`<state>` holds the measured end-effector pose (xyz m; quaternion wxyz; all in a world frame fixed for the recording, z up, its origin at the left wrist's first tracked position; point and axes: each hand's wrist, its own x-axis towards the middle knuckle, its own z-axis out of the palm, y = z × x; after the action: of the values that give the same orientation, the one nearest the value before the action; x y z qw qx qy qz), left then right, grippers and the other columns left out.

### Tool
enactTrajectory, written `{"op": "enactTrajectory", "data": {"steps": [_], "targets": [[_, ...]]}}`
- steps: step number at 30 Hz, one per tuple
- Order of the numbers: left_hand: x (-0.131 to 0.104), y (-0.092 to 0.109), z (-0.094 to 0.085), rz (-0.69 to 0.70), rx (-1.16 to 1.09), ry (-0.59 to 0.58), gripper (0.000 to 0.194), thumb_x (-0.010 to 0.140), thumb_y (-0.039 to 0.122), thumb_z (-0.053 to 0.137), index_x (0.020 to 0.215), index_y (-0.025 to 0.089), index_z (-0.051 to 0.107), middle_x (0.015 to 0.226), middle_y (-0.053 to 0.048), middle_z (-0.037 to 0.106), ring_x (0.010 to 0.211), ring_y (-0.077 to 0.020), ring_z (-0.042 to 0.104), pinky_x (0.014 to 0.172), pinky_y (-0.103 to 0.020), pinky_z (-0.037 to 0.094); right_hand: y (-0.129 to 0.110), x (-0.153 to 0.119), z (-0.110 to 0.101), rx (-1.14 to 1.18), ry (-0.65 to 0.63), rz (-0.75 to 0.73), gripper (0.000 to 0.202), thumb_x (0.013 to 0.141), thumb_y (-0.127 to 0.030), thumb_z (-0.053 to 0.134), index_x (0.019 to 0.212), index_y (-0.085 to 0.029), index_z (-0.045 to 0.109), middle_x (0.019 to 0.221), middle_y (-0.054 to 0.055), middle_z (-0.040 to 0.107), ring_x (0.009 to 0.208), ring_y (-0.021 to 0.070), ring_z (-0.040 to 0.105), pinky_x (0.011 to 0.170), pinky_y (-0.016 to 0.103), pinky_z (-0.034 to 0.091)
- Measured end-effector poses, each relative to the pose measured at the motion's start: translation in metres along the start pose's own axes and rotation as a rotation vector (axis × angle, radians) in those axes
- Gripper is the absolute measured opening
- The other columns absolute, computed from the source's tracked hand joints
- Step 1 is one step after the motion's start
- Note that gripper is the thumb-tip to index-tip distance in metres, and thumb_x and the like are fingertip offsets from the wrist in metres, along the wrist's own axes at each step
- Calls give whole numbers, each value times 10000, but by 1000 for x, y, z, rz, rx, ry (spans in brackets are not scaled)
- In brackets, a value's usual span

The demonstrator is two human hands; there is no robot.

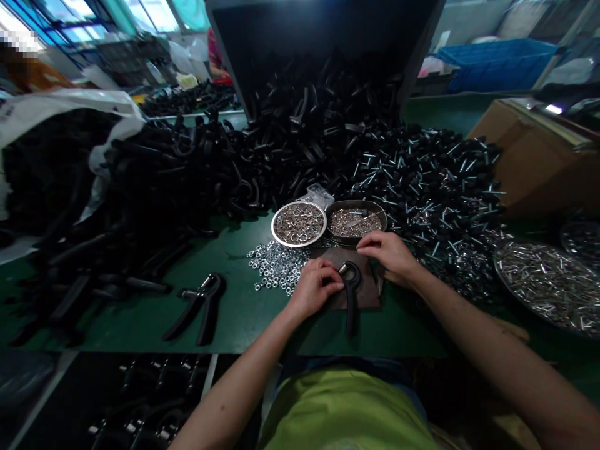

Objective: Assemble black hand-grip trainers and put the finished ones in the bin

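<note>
A black plastic hand-grip handle (350, 306) with a small metal spring at its top lies on a brown board (372, 294) in front of me. The fingers of my left hand (315, 289) are closed at the handle's upper left edge, beside the spring. My right hand (394, 257) is above the board's right side, just below an oval tin (385, 220) of small metal parts. Its thumb and fingertips are pinched together; anything between them is too small to make out. To the left lies a hand gripper (206, 306), its two black handles spread.
A round metal dish (272, 228) holds pins and rings, with loose nuts (276, 269) in front. Black handles (197, 162) pile up behind and left; black parts with bolts (431, 187) lie right. A tray of metal pins (553, 287) and a cardboard box (525, 156) stand farther right.
</note>
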<state>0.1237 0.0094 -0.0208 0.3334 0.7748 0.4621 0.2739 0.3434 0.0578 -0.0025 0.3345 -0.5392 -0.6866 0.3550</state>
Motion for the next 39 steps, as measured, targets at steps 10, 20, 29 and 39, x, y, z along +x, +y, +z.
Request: {"op": "enactTrajectory", "data": {"steps": [10,20,29,39], "targets": [[1,-4,8,-23,-66,11,25,740,228,694,748,217,673,885,-4,671,904,-185,564,880,-329,365,18,0,23,12,-154,-94,45,702,-214,661,709,-184,694,803,27,606,781,162,577,729,304,441],[1,-6,8,-5,-63,9,21,749,235,685,756,220,673,889,3,676,903,-182,564,873,-322,365,14,3,23,-56,-195,-130,40,709,-194,655,702,-190,695,790,18,614,771,153,583,721,287,437],[2,-4,6,-20,-46,-17,22,753,243,674,752,221,672,889,0,676,910,-187,563,888,-326,362,-6,9,24,-285,-227,-23,35,673,-166,658,658,-187,681,730,15,643,707,150,584,663,264,417],[9,-2,5,-141,-43,-60,31,697,225,702,719,213,683,839,0,660,880,-191,555,856,-329,386,-4,13,28,-220,-317,38,134,668,-151,637,796,-169,672,657,-13,634,606,121,570,552,224,415]]}}
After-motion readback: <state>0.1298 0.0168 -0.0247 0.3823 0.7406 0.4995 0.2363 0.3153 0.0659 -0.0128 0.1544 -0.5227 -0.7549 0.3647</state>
